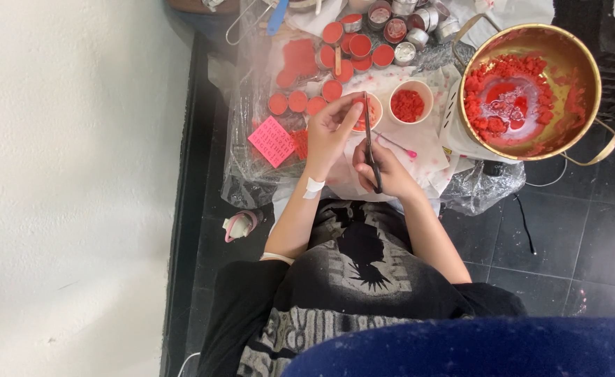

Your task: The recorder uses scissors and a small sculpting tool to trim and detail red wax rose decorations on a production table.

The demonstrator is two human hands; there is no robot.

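- Far left of the frame: a bare white wall; at lower left of the work, a small pink-and-white object (239,225) lies on the dark floor, out of the way of the hands.
- Left of centre: a pink card (272,141) sits on the clear plastic sheet (241,164), which covers the floor, likely to catch red spills; filled red tins (335,52) are grouped at upper centre, set aside beyond the work.
- Centre: the left hand (330,129) has its fingers curled round a small white bowl (368,112), steadying it; the right hand (381,167) is closed on a thin dark tool (370,143), its tip poking into that bowl.
- Right of centre: a second white cup (410,102) of red crumbs stands just beside, within reach.
- Upper right: a brass pot (587,77) holds red lumps and liquid, near enough to draw from.
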